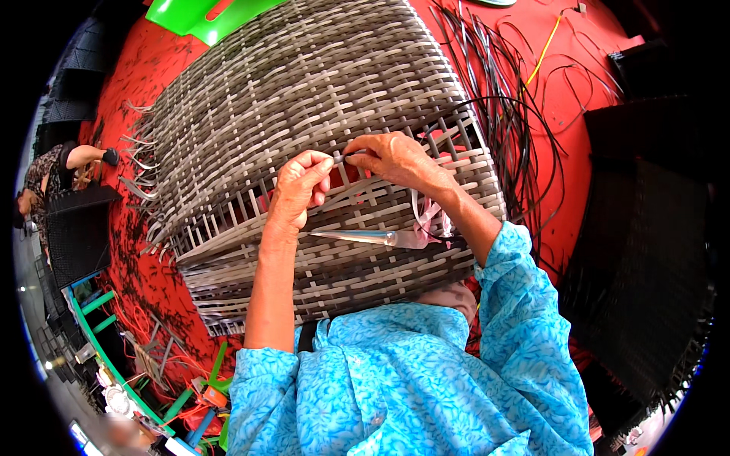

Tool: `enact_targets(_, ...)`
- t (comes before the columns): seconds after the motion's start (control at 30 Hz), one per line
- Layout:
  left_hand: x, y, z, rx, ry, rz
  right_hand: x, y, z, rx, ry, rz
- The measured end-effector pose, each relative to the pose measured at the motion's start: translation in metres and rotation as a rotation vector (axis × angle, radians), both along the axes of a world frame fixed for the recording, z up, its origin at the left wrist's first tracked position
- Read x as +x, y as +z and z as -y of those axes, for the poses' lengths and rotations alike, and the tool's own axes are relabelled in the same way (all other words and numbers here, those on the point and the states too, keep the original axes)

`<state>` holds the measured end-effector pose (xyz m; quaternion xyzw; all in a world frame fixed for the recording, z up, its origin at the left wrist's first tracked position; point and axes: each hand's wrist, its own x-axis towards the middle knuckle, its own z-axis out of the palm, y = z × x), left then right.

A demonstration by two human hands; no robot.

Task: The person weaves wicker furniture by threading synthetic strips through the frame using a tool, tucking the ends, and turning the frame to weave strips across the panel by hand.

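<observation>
A large woven panel of grey-brown flat strips (304, 91) lies before me, its weave parted by a gap across the middle where bare crosswise strips show red beneath. Over this gap my left hand (299, 186) pinches a dark strip (340, 159) between thumb and fingers. My right hand (395, 159) grips the same strip just to the right, fingertips close to the left ones. Below the hands a pointed metal awl (357, 237) rests on the weave, its pale handle toward the right. A clear pinkish plastic wrap (432, 220) is beside that handle.
Loose black strips (502, 114) trail along the panel's right side. Frayed strip ends (141, 182) stick out at its left edge. A green plastic chair (205, 19) stands beyond. Dark woven pieces (646, 266) rise at right. Another person (57, 171) bends at far left.
</observation>
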<state>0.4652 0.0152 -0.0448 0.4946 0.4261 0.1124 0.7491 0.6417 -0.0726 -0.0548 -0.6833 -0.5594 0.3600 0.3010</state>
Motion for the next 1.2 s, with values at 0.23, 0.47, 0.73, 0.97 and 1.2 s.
enact_targets(0.23,-0.01,-0.005,0.004,0.232,-0.164,-0.212,-0.004,-0.002,0.001,-0.125,-0.084,0.076)
enact_targets(0.47,0.014,0.01,-0.002,0.149,-0.396,-0.38,-0.023,-0.008,-0.008,-0.121,-0.063,0.252)
enact_targets(0.73,-0.026,-0.005,-0.013,0.273,0.118,-0.232,-0.058,0.026,0.034,0.073,0.017,0.218)
enact_targets(0.97,-0.072,0.018,-0.01,0.21,0.02,-0.184,-0.073,0.02,0.025,0.242,-0.112,0.016)
enact_targets(1.2,-0.08,0.017,-0.001,0.173,-0.032,-0.065,-0.079,-0.001,0.0,0.025,0.014,-0.266)
